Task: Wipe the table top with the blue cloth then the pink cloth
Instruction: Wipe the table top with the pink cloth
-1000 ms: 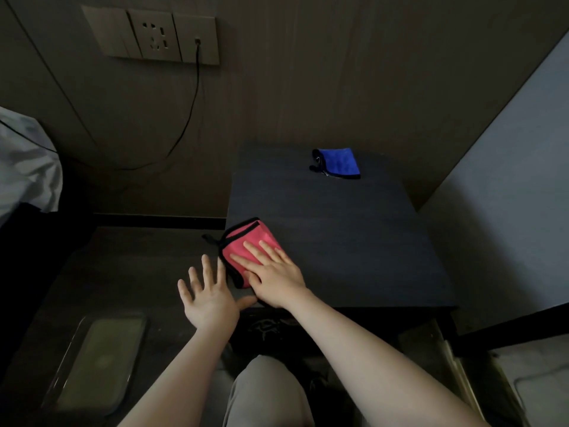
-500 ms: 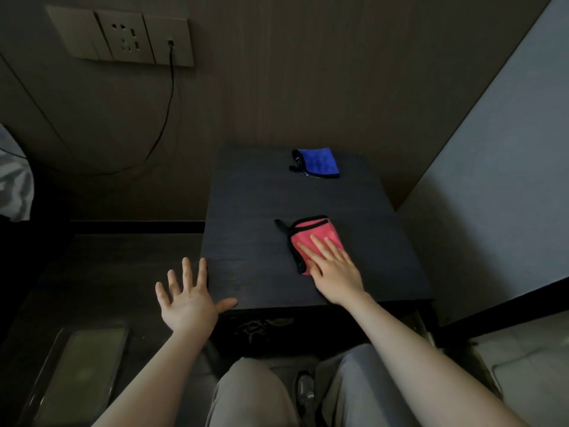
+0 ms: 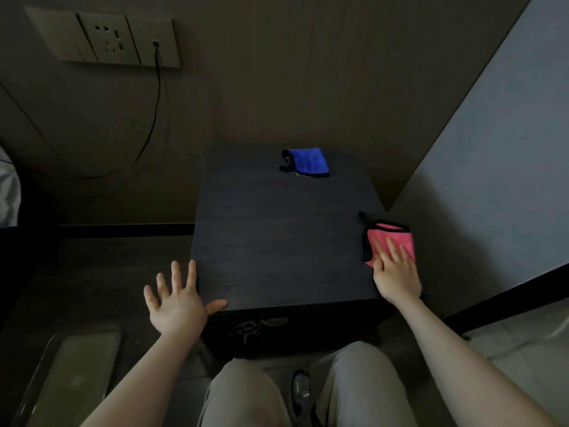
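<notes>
A small dark table (image 3: 277, 241) stands in front of me against the wall. The folded pink cloth (image 3: 392, 238), edged in black, lies at the table's right edge, partly overhanging it. My right hand (image 3: 395, 272) presses flat on the pink cloth, fingers spread over its near half. The folded blue cloth (image 3: 308, 163) lies alone at the far middle of the table top. My left hand (image 3: 177, 300) is spread open at the table's near left corner, thumb resting on the front edge, holding nothing.
A wall socket panel (image 3: 104, 38) with a plugged-in black cable (image 3: 155, 97) is up left. A pale wall (image 3: 492, 167) runs close along the table's right side. A glassy tray (image 3: 70, 371) lies on the floor at left. My knees (image 3: 304, 392) are below the table's front.
My right hand slid the pink cloth from the near left part of the table across to the right edge. The left hand stayed open by the near left corner.
</notes>
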